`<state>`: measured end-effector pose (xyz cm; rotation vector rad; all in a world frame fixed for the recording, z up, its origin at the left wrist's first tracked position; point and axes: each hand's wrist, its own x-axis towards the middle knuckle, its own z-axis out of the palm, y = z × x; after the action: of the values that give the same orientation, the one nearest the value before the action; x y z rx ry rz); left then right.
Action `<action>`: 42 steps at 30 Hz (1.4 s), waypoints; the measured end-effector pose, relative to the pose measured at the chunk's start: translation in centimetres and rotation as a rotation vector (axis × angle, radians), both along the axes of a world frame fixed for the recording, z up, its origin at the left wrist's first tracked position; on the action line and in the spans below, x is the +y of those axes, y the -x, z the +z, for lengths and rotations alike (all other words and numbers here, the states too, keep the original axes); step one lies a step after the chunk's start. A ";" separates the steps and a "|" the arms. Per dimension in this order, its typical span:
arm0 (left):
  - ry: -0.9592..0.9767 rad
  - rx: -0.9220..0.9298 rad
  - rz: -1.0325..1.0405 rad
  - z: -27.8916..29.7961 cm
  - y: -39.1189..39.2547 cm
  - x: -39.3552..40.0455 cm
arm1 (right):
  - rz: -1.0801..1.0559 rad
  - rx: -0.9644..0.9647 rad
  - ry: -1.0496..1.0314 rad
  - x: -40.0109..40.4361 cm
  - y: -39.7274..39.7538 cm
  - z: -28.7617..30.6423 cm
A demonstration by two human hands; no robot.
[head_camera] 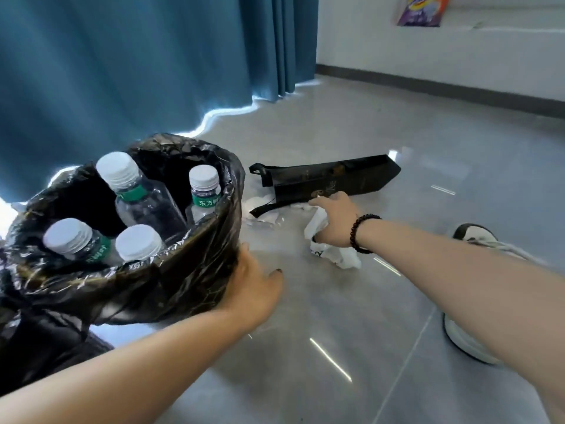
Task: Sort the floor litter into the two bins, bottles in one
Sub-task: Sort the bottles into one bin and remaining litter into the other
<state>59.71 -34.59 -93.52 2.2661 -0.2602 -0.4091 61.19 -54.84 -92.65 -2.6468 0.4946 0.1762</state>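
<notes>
Right hand [334, 217] already grips crumpled white paper litter [331, 250], its fingertips touching the long flat black paper bag [324, 180] lying crosswise just beyond, while the open left hand [253, 286] steadies the black-lined bottle bin [171, 270].

Blue curtain [128, 65]; glossy grey floor [336, 347]; seemingly white wall [428, 53].

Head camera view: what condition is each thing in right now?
Bin: upright, black liner, holding four capped bottles.
Bottles: standing inside, caps on.
Black paper bag: lying flat on the floor.
White crumpled paper: gripped by the right hand.
Left hand: open, resting against the bin.
</notes>
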 end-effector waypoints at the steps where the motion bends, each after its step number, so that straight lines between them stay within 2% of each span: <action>1: 0.016 0.000 -0.016 -0.9 -0.4 -0.2 | -0.003 0.014 0.010 -0.1 -0.7 -1.3; 6: 0.045 0.006 -0.077 -4.0 -2.7 0.3 | 0.018 0.028 0.033 -0.3 -1.5 -4.9; 11: 0.044 -0.071 -0.089 -4.9 -3.8 0.9 | 0.165 0.023 0.156 -0.6 0.3 -5.3; 15: 0.004 -0.109 -0.061 -4.9 -5.2 1.0 | 0.263 0.044 0.122 -0.1 1.5 -5.0; 18: -0.111 -0.170 -0.091 -5.3 -6.7 0.6 | 0.310 0.066 0.087 0.7 1.8 -4.8; 22: -0.325 -0.220 -0.233 -5.4 -9.0 -2.0 | 0.345 0.099 0.059 1.7 2.0 -4.9; 27: -0.433 -0.253 -0.411 -7.3 -13.3 -6.5 | 0.310 0.092 0.029 1.3 2.2 -5.7; 33: -0.640 -0.248 -0.412 -10.5 -15.9 -9.0 | 0.235 -0.009 -0.156 0.0 1.3 -5.9; 36: -0.563 -0.287 -0.412 -10.7 -13.8 -7.2 | 0.170 -0.088 -0.212 0.5 0.9 -6.1; 38: -0.430 -0.302 -0.422 -11.0 -12.0 -5.6 | 0.134 -0.108 -0.142 0.6 0.4 -6.3; 42: -0.107 -0.137 -0.252 -11.1 -8.6 -1.5 | 0.036 -0.176 -0.022 1.0 -1.3 -6.6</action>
<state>68.30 -36.08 -104.59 2.3775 -0.6120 -0.4059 62.47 -53.80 -99.21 -2.6206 0.3852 -0.0403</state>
